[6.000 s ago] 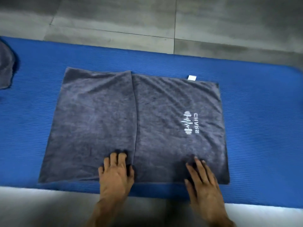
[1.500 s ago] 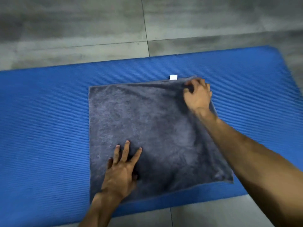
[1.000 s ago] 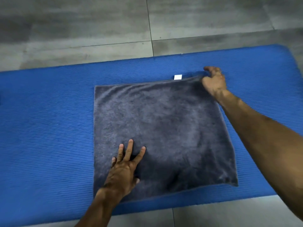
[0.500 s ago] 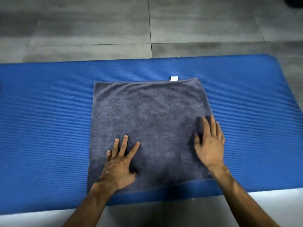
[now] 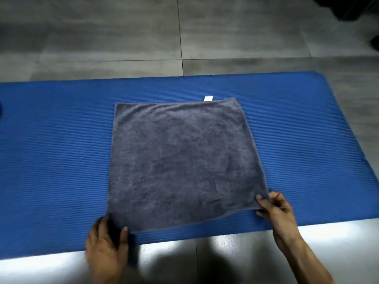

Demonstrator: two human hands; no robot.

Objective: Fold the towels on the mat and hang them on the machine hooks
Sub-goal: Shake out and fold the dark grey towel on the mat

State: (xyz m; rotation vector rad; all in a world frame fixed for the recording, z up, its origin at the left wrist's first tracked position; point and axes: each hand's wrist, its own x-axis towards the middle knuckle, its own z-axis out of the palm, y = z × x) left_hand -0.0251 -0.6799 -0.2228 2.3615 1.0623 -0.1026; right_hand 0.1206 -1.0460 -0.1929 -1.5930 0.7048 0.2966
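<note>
A grey towel, folded into a near square, lies flat on the blue ribbed mat. A small white tag sticks out at its far edge. My left hand pinches the towel's near left corner, thumb on top. My right hand pinches the near right corner between thumb and fingers. Both corners lie low at the mat's near edge.
Grey floor tiles surround the mat. A dark object sits at the top right corner of the view. A dark shape shows at the mat's far left edge. No machine or hooks are in view.
Both hands slid from lying flat on the towel down to its near corners and now pinch them. Earlier the towel was folded in half and its far right corner straightened.
</note>
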